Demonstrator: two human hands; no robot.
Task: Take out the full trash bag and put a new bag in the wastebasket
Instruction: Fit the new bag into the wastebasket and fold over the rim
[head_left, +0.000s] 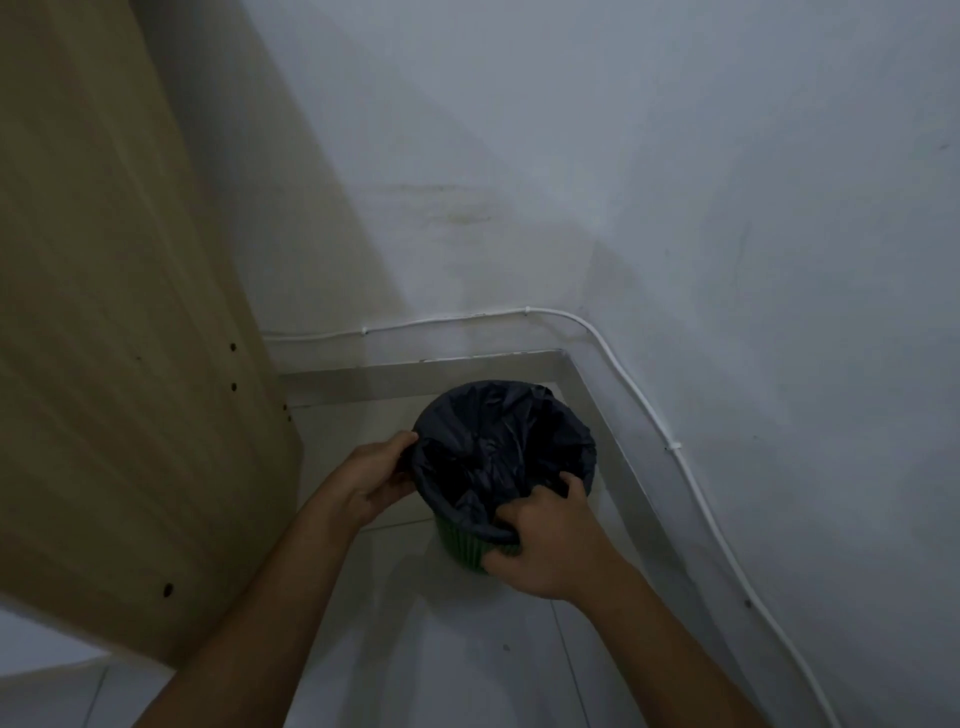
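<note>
A green ribbed wastebasket (464, 552) stands on the floor in the room's corner. A black trash bag (498, 431) lines it, its edge folded over the rim all around. My left hand (376, 480) pinches the bag's edge at the left side of the rim. My right hand (545, 545) grips the bag's folded edge at the near right side, fingers curled over the rim and thumb under it. The bag's inside is dark and I cannot make out its contents.
A tall wooden cabinet side (119, 338) with small holes stands close on the left. White walls meet behind the basket, with a white cable (644, 395) clipped above the baseboard. Pale floor tiles (441, 649) lie between me and the basket.
</note>
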